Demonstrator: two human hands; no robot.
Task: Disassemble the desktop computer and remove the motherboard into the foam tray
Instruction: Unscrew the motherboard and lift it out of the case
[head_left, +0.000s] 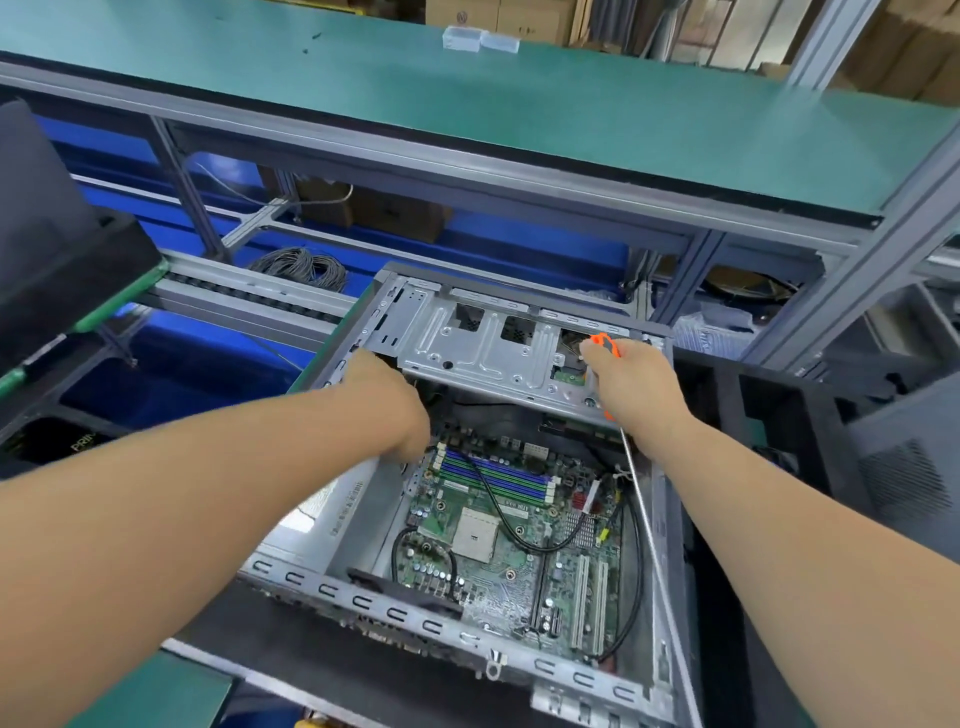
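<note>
Our right hand (631, 382) clenches an orange-handled screwdriver (608, 347) while touching the drive cage (483, 348), our left hand (387, 384) reaches beneath its left end, fingers hidden, so we judge the cage must lift before the motherboard (514, 551), still on the case (374, 613) floor, comes out.

Over the open computer case (519, 639), the left hand (387, 397) reaches under the drive cage (488, 348); the right hand (636, 387) grips a screwdriver (605, 345).
</note>
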